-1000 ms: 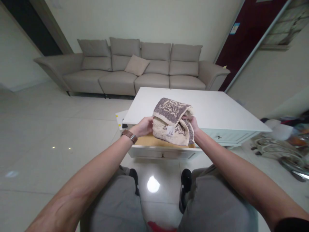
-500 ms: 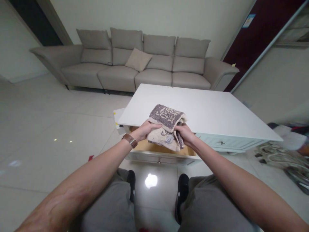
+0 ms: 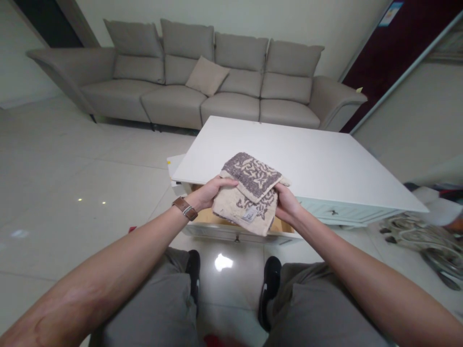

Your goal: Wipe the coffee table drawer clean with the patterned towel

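Note:
A folded towel, purple-grey and cream with a scroll pattern, is held up between my two hands above an open drawer. My left hand grips its left edge, the thumb lying on top and the fingers underneath. On the right side, my right hand pinches the towel near its fold; part of those fingers is hidden behind the cloth. A small pale label shows on the lower cream layer. The towel covers much of the drawer's inside.
The drawer belongs to a white coffee table, with a closed drawer to the right. Behind it stands a grey sofa with a beige cushion. A white box is at the table's left; coiled hoses or cables lie at the far right.
The towel's lower layer has spread flatter and wider, and my hands are slightly farther apart. The view has tilted down a little.

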`<action>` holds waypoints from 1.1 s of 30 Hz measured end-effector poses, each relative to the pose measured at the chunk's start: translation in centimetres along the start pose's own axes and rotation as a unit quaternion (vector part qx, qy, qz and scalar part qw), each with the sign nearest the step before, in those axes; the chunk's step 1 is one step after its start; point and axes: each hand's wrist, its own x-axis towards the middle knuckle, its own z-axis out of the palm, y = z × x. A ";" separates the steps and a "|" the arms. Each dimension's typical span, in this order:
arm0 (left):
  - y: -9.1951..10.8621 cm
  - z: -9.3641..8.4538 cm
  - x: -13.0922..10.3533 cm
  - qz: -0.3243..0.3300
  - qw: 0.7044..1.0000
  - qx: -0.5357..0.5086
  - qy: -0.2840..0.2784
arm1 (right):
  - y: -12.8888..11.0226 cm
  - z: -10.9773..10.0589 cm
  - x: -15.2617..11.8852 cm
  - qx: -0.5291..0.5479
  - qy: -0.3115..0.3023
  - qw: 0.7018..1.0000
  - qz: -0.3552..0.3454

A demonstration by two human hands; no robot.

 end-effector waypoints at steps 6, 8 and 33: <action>0.6 -0.8 -0.7 0.096 0.993 0.009 -0.070 | 0.4 -0.8 0.2 0.003 0.056 0.997 -0.056; 0.6 -1.1 -0.7 0.106 0.993 0.011 -0.051 | 0.5 -0.7 0.0 0.010 0.069 0.995 -0.072; -0.4 -2.3 0.4 0.280 0.917 0.227 0.171 | 2.6 -0.9 1.9 0.054 0.131 0.988 -0.061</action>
